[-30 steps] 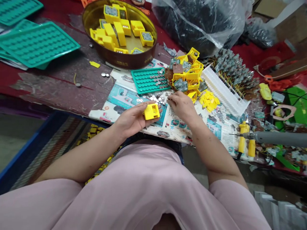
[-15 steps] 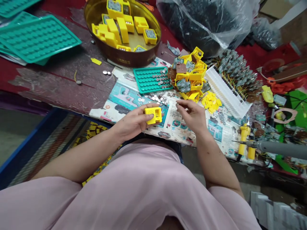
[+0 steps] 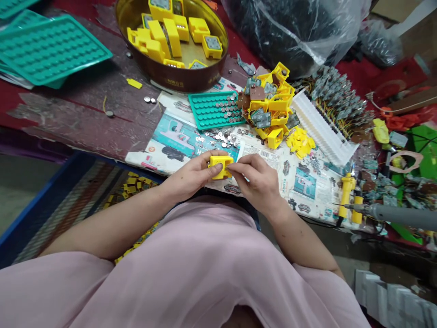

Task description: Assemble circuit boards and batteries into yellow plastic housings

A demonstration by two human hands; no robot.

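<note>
In the head view, my left hand grips a small yellow plastic housing, its open compartment facing up and my thumb on its face. My right hand is pinched at the right side of this housing, fingertips at the compartment; whatever they hold is too small to make out. Just beyond the hands, small silver button cells lie loose on the printed cardboard. Behind them a green tray holds more of these cells at its right side.
A round tin of yellow housings stands at the back. Right of the green tray are piled yellow housings, small yellow pieces and a white rack. A soldering iron juts in from the right. Green trays lie at left.
My right hand has moved left and toward me, from above the cardboard to the yellow housing. My left hand still holds the housing, shifted slightly right.
</note>
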